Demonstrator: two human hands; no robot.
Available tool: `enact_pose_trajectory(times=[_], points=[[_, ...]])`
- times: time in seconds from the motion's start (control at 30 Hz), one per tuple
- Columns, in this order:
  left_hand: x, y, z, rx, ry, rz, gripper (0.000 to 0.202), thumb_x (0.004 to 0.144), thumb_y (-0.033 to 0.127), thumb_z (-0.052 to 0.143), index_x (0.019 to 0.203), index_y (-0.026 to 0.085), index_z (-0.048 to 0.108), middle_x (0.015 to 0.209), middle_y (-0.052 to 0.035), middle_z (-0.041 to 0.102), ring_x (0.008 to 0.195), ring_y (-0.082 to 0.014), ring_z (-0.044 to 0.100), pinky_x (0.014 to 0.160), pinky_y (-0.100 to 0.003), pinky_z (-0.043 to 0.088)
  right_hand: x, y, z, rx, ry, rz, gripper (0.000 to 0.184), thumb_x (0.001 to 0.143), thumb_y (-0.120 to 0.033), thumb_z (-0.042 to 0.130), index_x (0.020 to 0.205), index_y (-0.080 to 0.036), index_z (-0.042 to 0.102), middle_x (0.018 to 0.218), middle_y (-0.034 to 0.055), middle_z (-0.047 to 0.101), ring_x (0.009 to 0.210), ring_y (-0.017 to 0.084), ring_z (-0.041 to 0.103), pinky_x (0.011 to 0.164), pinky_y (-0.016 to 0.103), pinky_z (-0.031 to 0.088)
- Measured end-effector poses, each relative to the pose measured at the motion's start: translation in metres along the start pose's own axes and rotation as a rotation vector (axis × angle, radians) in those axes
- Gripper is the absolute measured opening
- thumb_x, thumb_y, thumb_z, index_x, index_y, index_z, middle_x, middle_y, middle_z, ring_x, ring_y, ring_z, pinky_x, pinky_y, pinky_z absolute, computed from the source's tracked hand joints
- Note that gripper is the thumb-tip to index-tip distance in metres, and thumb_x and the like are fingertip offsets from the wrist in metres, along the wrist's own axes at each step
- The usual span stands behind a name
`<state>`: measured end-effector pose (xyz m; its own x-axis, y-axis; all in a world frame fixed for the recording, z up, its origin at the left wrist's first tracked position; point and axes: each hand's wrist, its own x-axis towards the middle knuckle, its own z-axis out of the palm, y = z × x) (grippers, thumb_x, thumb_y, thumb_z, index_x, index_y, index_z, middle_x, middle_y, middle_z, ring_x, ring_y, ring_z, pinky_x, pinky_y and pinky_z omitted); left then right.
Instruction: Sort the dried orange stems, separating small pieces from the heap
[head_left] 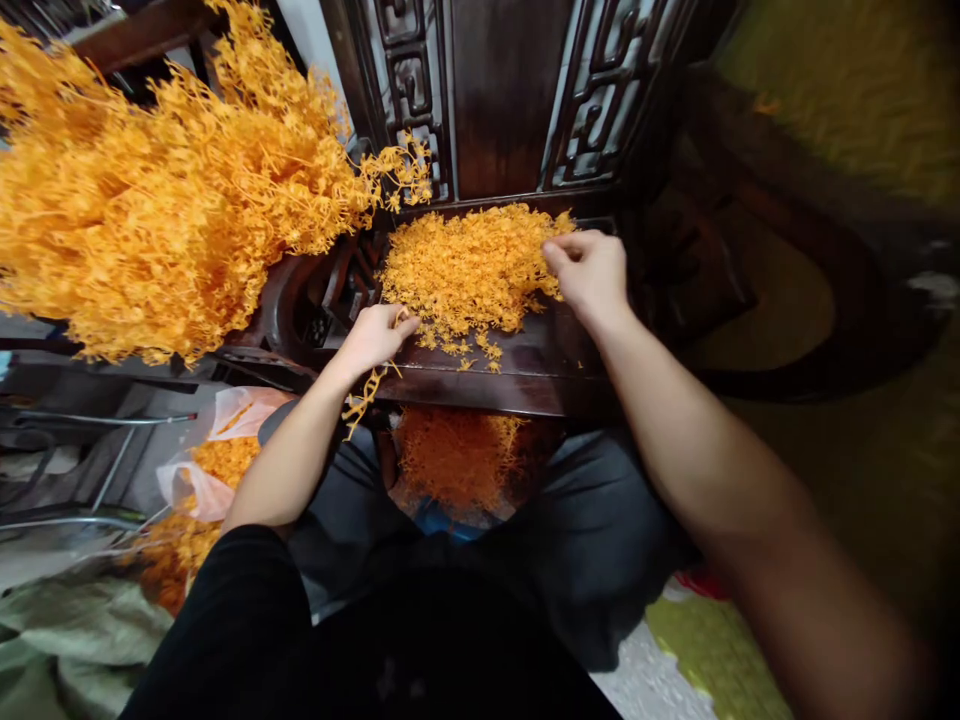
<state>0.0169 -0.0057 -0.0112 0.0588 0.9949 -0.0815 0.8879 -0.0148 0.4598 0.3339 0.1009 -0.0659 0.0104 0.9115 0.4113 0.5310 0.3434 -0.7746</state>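
Note:
A low pile of small orange plastic-looking pieces (472, 265) lies on the dark wooden seat (517, 350) in front of me. At its near left edge is my left hand (375, 335), fingers pinched on an orange strand (365, 400) that hangs down below the wrist. My right hand (592, 268) is at the pile's right edge, thumb and fingers pressed together. Whatever is between those fingertips, if anything, is too small to make out. A few loose orange pieces (491, 352) are scattered on the wood before the pile.
To the left rises a large heap of orange branching strands (165, 200). Carved chair back (510, 100) stands behind the pile. Below the seat, between my knees, is more orange material (461, 460). A plastic bag (206, 490) with orange pieces sits on the floor at left.

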Motion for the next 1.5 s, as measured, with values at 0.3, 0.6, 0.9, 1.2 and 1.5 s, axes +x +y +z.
enact_pose_trajectory(times=[0.3,0.6,0.9,1.2,1.5], points=[[-0.040,0.023,0.037,-0.103,-0.447,0.400,0.021,0.093,0.029,0.063,0.105,0.015,0.074,0.085,-0.0026,0.071,0.075,-0.0128,0.060,0.071,-0.022,0.040,-0.034,-0.019,0.031,0.015,-0.659,0.229,0.040,0.097,-0.050,0.063,0.094,-0.012,0.076,0.089,0.0161,0.078,0.081,0.027,0.073,0.087,0.045,0.061],[-0.090,0.028,0.139,0.453,-0.737,0.564,0.024,0.086,0.006,0.059,0.098,0.009,0.079,0.105,-0.0223,0.077,0.093,-0.0286,0.076,0.072,-0.033,0.058,-0.070,-0.022,0.091,0.383,-0.838,0.705,0.040,0.095,-0.055,0.067,0.099,-0.016,0.066,0.100,0.0172,0.078,0.087,0.020,0.076,0.077,0.031,0.064],[-0.078,0.020,0.107,0.457,-0.728,0.598,0.027,0.084,0.013,0.065,0.107,0.010,0.080,0.108,-0.0211,0.079,0.100,-0.0347,0.078,0.081,-0.049,0.066,0.027,-0.137,0.091,0.219,-0.339,0.082,0.038,0.087,-0.052,0.072,0.113,-0.023,0.069,0.127,0.0099,0.071,0.119,0.025,0.064,0.114,0.041,0.048],[-0.078,0.015,0.070,0.427,-0.748,0.535,0.027,0.086,0.018,0.063,0.107,0.011,0.078,0.109,-0.0192,0.079,0.100,-0.0332,0.078,0.077,-0.047,0.066,0.137,-0.347,0.209,-0.177,-0.356,-0.676,0.048,0.092,-0.035,0.064,0.134,-0.012,0.065,0.135,0.0190,0.068,0.127,0.029,0.063,0.113,0.048,0.048],[-0.079,0.006,0.043,0.325,-0.677,0.475,0.050,0.090,0.037,0.067,0.130,0.006,0.072,0.124,-0.0255,0.074,0.115,-0.0376,0.073,0.084,-0.048,0.066,0.162,-0.387,0.256,-0.315,-0.229,-0.569,0.025,0.088,-0.029,0.071,0.106,-0.012,0.072,0.103,0.0149,0.073,0.100,0.029,0.068,0.098,0.047,0.054]])
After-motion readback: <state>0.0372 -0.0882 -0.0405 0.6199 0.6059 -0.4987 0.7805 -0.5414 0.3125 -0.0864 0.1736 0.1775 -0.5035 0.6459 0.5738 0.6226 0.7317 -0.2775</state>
